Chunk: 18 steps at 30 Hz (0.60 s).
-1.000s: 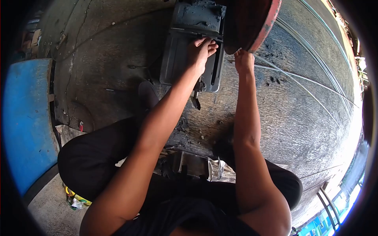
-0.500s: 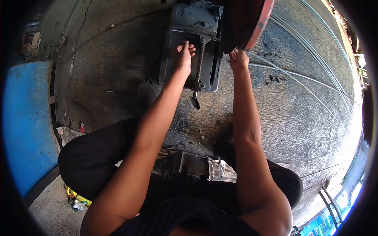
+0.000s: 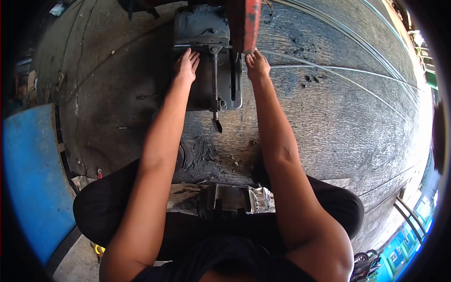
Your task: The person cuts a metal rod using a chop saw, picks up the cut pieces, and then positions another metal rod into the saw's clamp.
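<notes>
Reaching forward, the left hand (image 3: 186, 68) and right hand (image 3: 258, 66) are held apart.

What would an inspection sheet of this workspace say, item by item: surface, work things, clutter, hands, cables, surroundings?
Surface: wood-grained board, worn, with dark stains.
Work things: dark metal base carrying a threaded screw; red part at its right.
Clutter: dark grit in front of the base; thin rods lying to the right.
Hands: left hand open by the base's left side, nothing seen in it; right hand at the red part's lower end, grip unclear.
Cables: none identifiable; a dark line at upper left is unclear.
Surroundings: blue panel at left.
</notes>
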Motion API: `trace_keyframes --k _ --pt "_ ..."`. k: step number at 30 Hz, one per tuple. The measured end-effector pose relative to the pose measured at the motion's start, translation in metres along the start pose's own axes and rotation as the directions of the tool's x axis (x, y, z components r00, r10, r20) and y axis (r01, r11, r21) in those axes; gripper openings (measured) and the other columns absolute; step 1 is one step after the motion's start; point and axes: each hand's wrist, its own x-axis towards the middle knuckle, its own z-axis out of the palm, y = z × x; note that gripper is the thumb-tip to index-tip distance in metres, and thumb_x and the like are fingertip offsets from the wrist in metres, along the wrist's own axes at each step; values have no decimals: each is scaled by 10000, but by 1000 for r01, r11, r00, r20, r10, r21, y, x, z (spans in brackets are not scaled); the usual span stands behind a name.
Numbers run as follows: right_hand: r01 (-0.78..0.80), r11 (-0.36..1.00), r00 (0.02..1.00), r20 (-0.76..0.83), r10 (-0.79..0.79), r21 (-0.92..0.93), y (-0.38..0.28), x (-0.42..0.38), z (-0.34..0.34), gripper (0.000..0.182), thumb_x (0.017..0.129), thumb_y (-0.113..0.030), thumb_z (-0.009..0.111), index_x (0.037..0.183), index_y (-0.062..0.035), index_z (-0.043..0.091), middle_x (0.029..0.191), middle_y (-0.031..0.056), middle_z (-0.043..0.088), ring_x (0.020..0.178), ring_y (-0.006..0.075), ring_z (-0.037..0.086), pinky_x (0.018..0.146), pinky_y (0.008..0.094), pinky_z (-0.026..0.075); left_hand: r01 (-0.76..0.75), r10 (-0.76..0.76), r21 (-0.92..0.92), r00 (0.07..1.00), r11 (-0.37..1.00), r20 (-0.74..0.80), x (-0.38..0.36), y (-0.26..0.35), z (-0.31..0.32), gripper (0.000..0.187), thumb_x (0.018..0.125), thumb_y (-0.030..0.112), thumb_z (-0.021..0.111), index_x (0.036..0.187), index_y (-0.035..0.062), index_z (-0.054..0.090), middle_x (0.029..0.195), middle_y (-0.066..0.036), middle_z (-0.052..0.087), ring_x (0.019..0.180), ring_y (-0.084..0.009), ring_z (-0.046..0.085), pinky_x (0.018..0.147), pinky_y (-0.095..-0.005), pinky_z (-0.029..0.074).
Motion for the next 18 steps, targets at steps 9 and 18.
trace_keyframes --k 9,18 --pt "-10 996 1000 27 8 84 3 -3 -6 446 785 57 620 1174 65 402 1007 169 584 868 287 624 724 335 575 15 -17 -11 990 1000 -139 -7 -7 16 343 887 260 552 1166 62 518 1209 -80 562 1115 -202 545 941 -333 440" --pt "7 999 999 44 -9 53 -1 -5 -8 504 775 69 617 1211 81 363 1005 185 569 891 302 620 757 354 577 -77 81 32 989 997 -125 -24 -28 -2 231 890 201 546 1033 19 533 995 -123 631 842 -215 645 685 -312 526"
